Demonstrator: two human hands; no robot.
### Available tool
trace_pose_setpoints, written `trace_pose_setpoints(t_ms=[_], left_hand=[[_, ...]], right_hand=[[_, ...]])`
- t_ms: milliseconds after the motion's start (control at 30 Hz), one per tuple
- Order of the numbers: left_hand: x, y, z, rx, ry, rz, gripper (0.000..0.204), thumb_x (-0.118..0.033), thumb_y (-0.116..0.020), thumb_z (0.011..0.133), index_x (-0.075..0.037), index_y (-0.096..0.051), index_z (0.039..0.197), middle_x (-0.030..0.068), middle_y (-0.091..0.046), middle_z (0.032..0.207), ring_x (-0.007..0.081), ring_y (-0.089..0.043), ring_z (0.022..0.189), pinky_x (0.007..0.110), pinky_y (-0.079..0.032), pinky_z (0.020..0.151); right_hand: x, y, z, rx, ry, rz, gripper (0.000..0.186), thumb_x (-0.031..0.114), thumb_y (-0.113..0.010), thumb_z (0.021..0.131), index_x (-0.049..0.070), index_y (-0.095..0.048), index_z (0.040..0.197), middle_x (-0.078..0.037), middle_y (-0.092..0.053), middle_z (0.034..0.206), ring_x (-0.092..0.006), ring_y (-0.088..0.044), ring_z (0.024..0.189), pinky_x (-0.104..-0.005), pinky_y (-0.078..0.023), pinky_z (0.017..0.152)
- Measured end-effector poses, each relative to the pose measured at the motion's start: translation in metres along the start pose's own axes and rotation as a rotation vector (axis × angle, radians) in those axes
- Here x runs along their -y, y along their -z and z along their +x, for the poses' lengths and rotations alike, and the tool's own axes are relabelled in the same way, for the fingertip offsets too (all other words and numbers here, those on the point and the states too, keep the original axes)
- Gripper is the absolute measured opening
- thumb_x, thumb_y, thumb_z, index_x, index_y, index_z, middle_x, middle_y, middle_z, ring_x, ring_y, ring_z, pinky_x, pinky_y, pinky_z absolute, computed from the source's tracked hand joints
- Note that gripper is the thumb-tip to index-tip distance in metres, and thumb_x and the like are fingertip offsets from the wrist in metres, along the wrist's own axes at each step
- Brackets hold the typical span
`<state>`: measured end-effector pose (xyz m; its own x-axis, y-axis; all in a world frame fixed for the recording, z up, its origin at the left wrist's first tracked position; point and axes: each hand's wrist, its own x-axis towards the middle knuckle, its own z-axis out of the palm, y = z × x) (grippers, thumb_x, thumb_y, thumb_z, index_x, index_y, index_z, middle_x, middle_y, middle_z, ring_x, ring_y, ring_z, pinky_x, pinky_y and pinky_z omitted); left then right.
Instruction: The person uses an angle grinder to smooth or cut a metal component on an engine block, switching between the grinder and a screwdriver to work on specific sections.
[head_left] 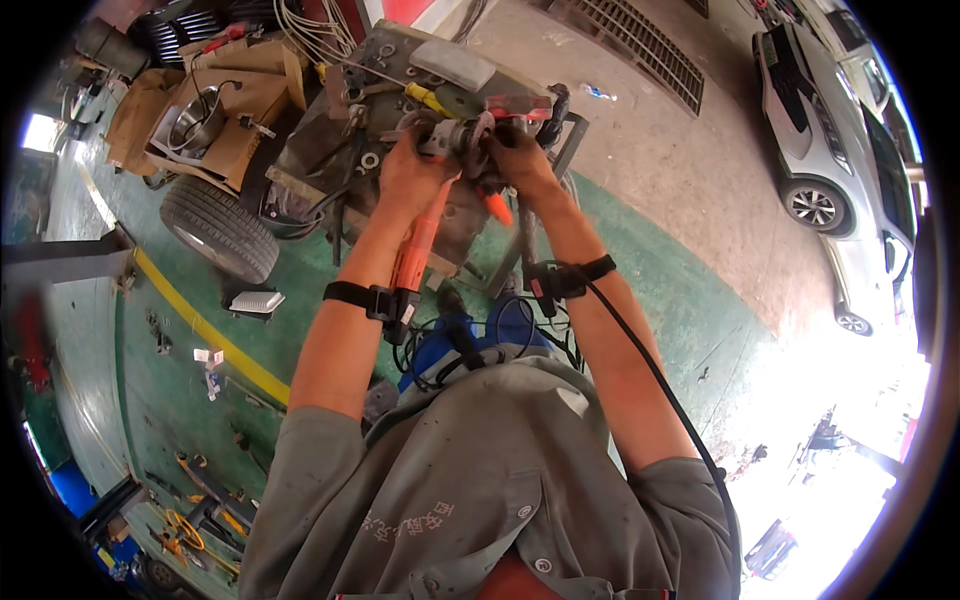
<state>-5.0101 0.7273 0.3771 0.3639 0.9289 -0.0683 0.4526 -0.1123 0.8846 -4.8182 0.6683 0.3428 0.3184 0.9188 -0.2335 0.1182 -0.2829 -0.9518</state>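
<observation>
Over the near part of a dark metal workbench (465, 225), my left hand (415, 172) is closed round the head end of an orange power tool, which looks like an angle grinder (418, 245). Its long body runs back along my left forearm. My right hand (520, 160) has its fingers bent against a round grey metal part (470, 140) at the tool's head; the fingertips are partly hidden. Below the right hand, an orange handle-like piece (497, 207) sticks out. A red metal block-like thing (518, 106) is just beyond the right hand. A yellow-handled tool (427, 97) lies beyond the left.
A grey flat case (452, 64) and a metal ring (370, 161) lie on the bench. To the left are a cardboard box (270, 155) with a metal bowl (197, 122) and a tyre (220, 228). Black cables hang at my waist. A silver car (835, 150) stands far right.
</observation>
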Motion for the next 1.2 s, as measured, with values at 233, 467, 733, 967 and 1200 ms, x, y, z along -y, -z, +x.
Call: trace_pose_setpoints(t_ms=[233,467,733,967,1200], left_hand=[[0.008,-0.001,0.001,-0.006,-0.018,-0.017,0.076,-0.018,-0.085,0.063,-0.011,-0.058,0.134,0.0123,-0.067,0.125,0.0274,-0.064,0.116,0.036,-0.049,0.098],[0.001,0.000,-0.002,-0.007,-0.010,-0.024,0.074,-0.024,-0.086,0.065,-0.004,-0.060,0.131,0.0192,-0.069,0.118,0.0316,-0.066,0.112,0.039,-0.051,0.096],[0.021,-0.006,0.007,-0.024,-0.054,0.051,0.077,-0.029,-0.085,0.063,-0.003,-0.058,0.131,0.0221,-0.067,0.122,0.0353,-0.064,0.115,0.040,-0.049,0.099],[0.017,-0.005,0.005,-0.035,-0.052,0.035,0.077,-0.027,-0.085,0.063,-0.002,-0.059,0.131,0.0214,-0.067,0.121,0.0337,-0.064,0.114,0.039,-0.050,0.098],[0.000,0.000,-0.001,-0.014,-0.013,0.013,0.074,-0.025,-0.084,0.063,-0.003,-0.060,0.130,0.0186,-0.070,0.113,0.0314,-0.068,0.106,0.039,-0.052,0.094]], right_hand=[[0.012,-0.002,-0.009,-0.007,-0.116,0.243,0.035,0.017,-0.063,0.094,-0.002,-0.062,0.124,-0.010,-0.070,0.107,-0.0168,-0.068,0.094,-0.0306,-0.055,0.079],[0.028,0.001,-0.026,0.007,0.021,-0.105,0.049,0.019,-0.066,0.090,-0.002,-0.055,0.133,-0.013,-0.070,0.111,-0.0188,-0.068,0.102,-0.0316,-0.055,0.085],[0.012,0.001,-0.019,-0.020,0.124,-0.287,0.053,0.015,-0.065,0.091,-0.003,-0.049,0.139,-0.015,-0.068,0.118,-0.0194,-0.069,0.103,-0.0321,-0.055,0.086],[-0.001,-0.001,-0.005,0.018,-0.027,-0.112,0.047,0.015,-0.062,0.096,-0.003,-0.049,0.138,-0.015,-0.068,0.117,-0.0183,-0.070,0.097,-0.0312,-0.059,0.081],[-0.001,0.004,-0.007,0.055,-0.016,0.053,0.050,0.022,-0.062,0.095,-0.003,-0.051,0.136,-0.017,-0.069,0.110,-0.0206,-0.071,0.095,-0.0335,-0.059,0.079]])
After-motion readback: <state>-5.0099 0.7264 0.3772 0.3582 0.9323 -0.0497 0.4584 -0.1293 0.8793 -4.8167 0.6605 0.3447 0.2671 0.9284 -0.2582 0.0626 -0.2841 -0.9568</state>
